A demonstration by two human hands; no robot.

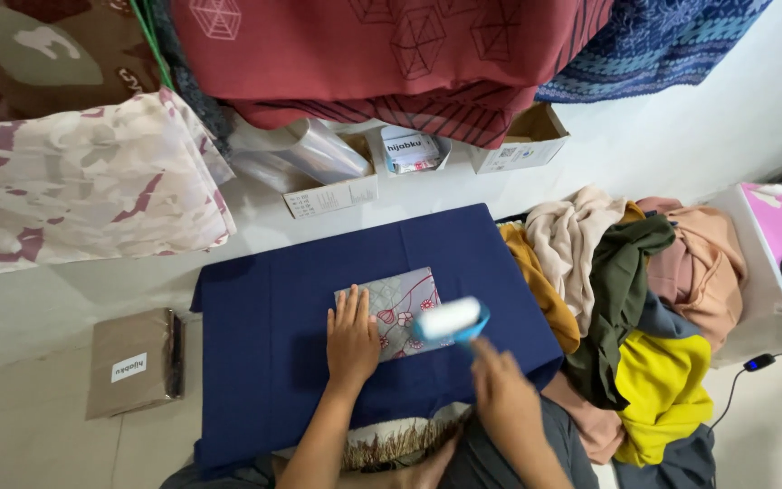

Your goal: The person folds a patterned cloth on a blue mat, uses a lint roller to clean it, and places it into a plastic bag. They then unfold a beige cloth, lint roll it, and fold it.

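A folded grey cloth with red flower print (402, 303) lies on a dark blue cloth (264, 335) spread over a low surface in front of me. My left hand (352, 340) presses flat on the left part of the folded cloth, fingers apart. In my right hand (502, 389) is a small blue and white hand-held iron (451, 321), its white head hovering over the right edge of the folded cloth.
A heap of cloths in cream, olive, yellow, peach and mustard (631, 308) lies to the right. A flat brown packet (133, 362) lies on the floor at left. Cardboard boxes (522, 140) and clear plastic bags (300, 154) stand behind, under hanging fabrics (391, 45).
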